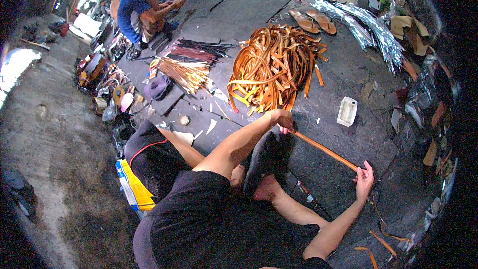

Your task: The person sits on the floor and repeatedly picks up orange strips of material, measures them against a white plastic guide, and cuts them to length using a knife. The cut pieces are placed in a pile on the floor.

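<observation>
A narrow tan leather strap stretches in a straight slant between my two hands. My left hand is closed around its upper end, next to a dark rounded piece whose kind I cannot tell. At the lower end, my right hand pinches the strap, some fingers pointing up. A thin loose strand hangs below that hand. Just beyond my left hand lies a large tangled heap of tan leather straps. Several loose strap offcuts lie on the floor at the lower right.
A white plastic tray sits right of the heap. Sandals and silvery strips lie farther back. Pale and dark strip bundles spread left of the heap. Another person sits at the far left. Scraps line both sides.
</observation>
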